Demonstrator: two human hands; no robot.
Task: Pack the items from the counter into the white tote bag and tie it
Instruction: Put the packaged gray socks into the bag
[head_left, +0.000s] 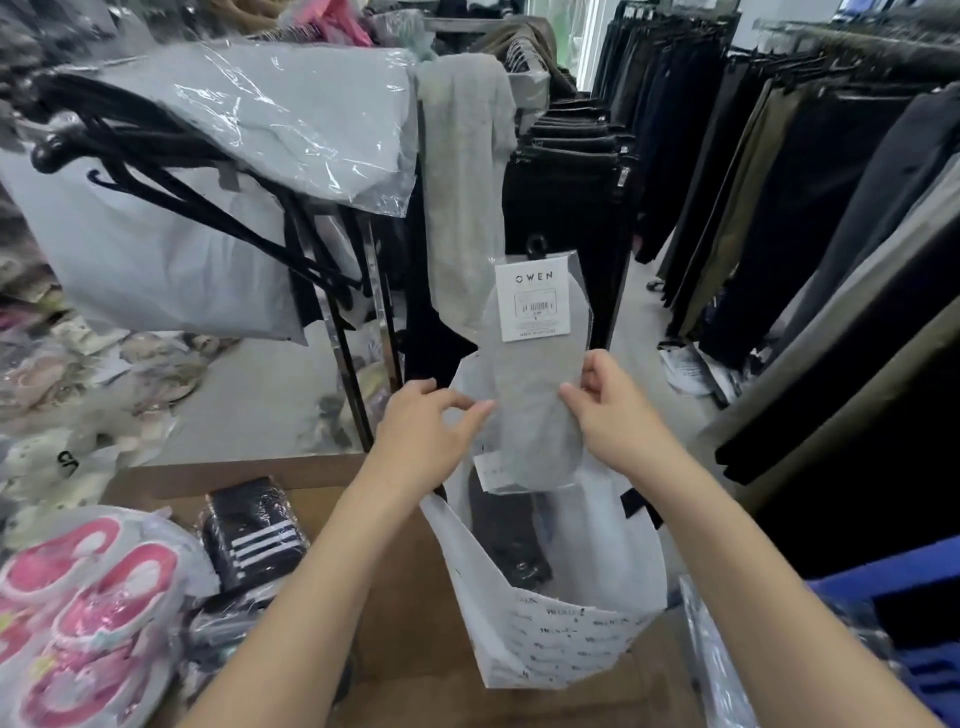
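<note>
White tote bag (545, 639) on brown counter (410, 597)

A brown wooden table (410, 623) fills the lower view. A white printed plastic tote bag (561, 639) stands open on its right half. To the left, well apart from the bag, lies a black fabric bundle with white stripes in clear wrap (254, 535). Just beside it, at the left edge, are pink children's sandals in clear plastic (88, 613). Dark plastic-wrapped packets (223, 629) lie below the bundle.
</note>
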